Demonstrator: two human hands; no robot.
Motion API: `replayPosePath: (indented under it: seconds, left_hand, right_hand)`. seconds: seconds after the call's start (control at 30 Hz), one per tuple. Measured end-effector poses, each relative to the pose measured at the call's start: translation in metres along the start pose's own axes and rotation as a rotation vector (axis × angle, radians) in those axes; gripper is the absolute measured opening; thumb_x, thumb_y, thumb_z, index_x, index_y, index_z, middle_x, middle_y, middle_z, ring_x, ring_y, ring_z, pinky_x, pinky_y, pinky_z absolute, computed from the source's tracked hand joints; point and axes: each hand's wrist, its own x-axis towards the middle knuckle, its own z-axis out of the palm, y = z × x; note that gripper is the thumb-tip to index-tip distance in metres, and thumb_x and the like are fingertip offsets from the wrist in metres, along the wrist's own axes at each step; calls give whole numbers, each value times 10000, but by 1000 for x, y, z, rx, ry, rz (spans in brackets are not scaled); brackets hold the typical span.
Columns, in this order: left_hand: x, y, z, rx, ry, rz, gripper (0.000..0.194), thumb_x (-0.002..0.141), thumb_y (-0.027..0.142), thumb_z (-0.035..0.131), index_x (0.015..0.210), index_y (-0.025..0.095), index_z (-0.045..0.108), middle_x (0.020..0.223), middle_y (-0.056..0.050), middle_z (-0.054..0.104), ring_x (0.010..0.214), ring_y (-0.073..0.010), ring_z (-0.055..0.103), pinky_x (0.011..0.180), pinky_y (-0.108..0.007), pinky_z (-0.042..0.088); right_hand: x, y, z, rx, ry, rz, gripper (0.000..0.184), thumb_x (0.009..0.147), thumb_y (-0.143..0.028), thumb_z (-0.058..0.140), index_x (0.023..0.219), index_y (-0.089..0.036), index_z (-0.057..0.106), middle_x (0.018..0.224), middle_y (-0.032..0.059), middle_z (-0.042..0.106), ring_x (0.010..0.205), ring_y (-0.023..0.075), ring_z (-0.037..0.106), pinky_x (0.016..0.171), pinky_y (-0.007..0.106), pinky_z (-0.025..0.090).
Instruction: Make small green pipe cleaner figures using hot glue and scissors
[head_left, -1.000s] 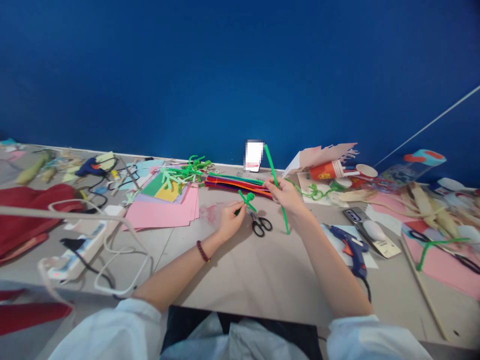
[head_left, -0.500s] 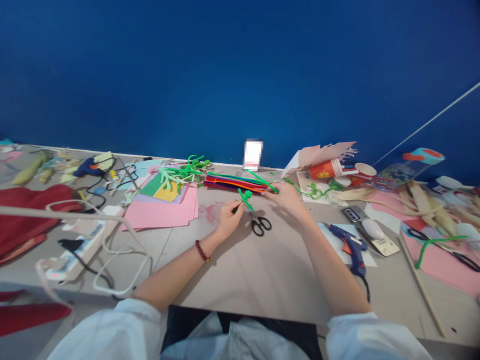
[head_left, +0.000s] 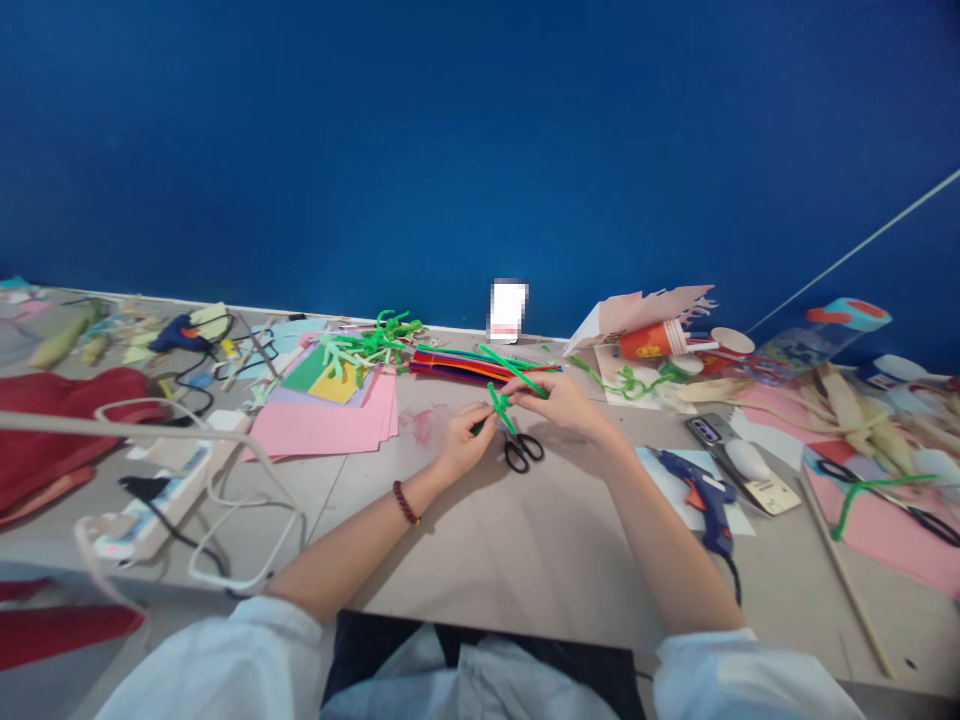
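Between the fingertips of my left hand point(head_left: 468, 440) I pinch a small twisted green pipe cleaner piece point(head_left: 500, 400) with short ends sticking out. My right hand point(head_left: 559, 402) has its fingers closed at the right of that piece, and a longer green pipe cleaner point(head_left: 491, 355) slants up and left from them. Just below the fingers lie scissors point(head_left: 523, 452) with black handles, their blades mostly hidden. Behind both hands rests a bundle of coloured pipe cleaners point(head_left: 454, 366).
Pink paper point(head_left: 322, 430) and tangled green pipe cleaners point(head_left: 379, 338) lie left of the hands. A white power strip point(head_left: 161, 500) with cables sits farther left. On the right are a blue glue gun point(head_left: 697, 485), a phone point(head_left: 705, 430), paper cups point(head_left: 652, 340) and a wooden stick point(head_left: 847, 575).
My right hand has moved left and slightly down, bringing its pipe cleaner to the small green piece. My left hand has shifted slightly right.
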Motion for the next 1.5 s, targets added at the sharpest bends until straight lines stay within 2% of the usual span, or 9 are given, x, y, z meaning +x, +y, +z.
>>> replayPosePath:
  seconds: [0.17, 0.3, 0.57, 0.67, 0.77, 1.0, 1.17, 1.37, 1.5]
  left_hand:
    - [1, 5, -1, -23, 25, -22, 237, 848, 279, 494, 728, 154, 655, 657, -30, 579, 637, -135, 517, 621, -255, 412]
    - [3, 7, 0, -69, 42, -70, 283, 839, 325, 503, 651, 151, 623, 596, -10, 527, 583, -117, 472, 563, -242, 389]
    - [4, 1, 2, -270, 97, -333, 338, 807, 427, 523, 597, 163, 541, 435, 57, 369, 379, -64, 309, 389, -222, 248]
    - [4, -1, 2, -285, 90, -326, 348, 804, 436, 527, 586, 165, 534, 427, 58, 370, 377, -63, 311, 388, -221, 248]
    - [3, 0, 1, -259, 72, -275, 351, 814, 418, 521, 576, 161, 546, 433, 48, 385, 408, -72, 338, 414, -222, 283]
    - [1, 2, 3, -166, 56, -194, 284, 814, 364, 528, 648, 151, 614, 532, 13, 488, 497, -94, 427, 474, -222, 345]
    - [1, 2, 3, -199, 82, -217, 290, 798, 391, 546, 656, 153, 634, 517, 7, 517, 510, -107, 468, 491, -229, 369]
    - [2, 0, 4, -235, 73, -253, 293, 793, 405, 556, 675, 154, 653, 476, 17, 511, 459, -96, 450, 466, -236, 373]
    - [0, -2, 6, -383, 18, -375, 305, 771, 438, 581, 730, 143, 648, 505, 22, 527, 418, -78, 434, 424, -228, 358]
  right_hand:
    - [3, 4, 3, -39, 51, -67, 115, 771, -246, 565, 760, -195, 668, 866, 37, 695, 842, 185, 633, 800, 301, 452]
    - [6, 5, 6, -101, 69, -92, 142, 808, -281, 522, 782, -200, 636, 868, 37, 678, 842, 189, 615, 790, 310, 445]
    - [5, 11, 3, -1, 181, -73, 179, 842, -352, 485, 800, -209, 584, 934, 36, 662, 915, 195, 601, 859, 339, 427]
    - [4, 6, 4, -77, 203, -50, 176, 818, -351, 525, 828, -210, 629, 860, 33, 679, 830, 200, 615, 785, 327, 449]
    - [3, 3, 8, -179, 211, -101, 159, 804, -311, 541, 832, -215, 664, 859, 37, 691, 800, 201, 621, 736, 310, 456]
    - [3, 10, 12, -366, 189, -233, 214, 759, -164, 518, 864, -242, 688, 955, 34, 701, 898, 207, 633, 797, 306, 463]
    - [0, 9, 12, -527, 170, -215, 247, 757, -139, 513, 916, -243, 672, 1006, 25, 698, 927, 207, 633, 783, 297, 455]
    - [-2, 7, 15, -679, 163, -228, 178, 792, -176, 524, 930, -210, 629, 991, 45, 694, 843, 205, 635, 645, 273, 407]
    - [-1, 11, 17, -695, 164, -233, 163, 790, -181, 536, 934, -199, 609, 946, 50, 689, 798, 199, 626, 615, 268, 383]
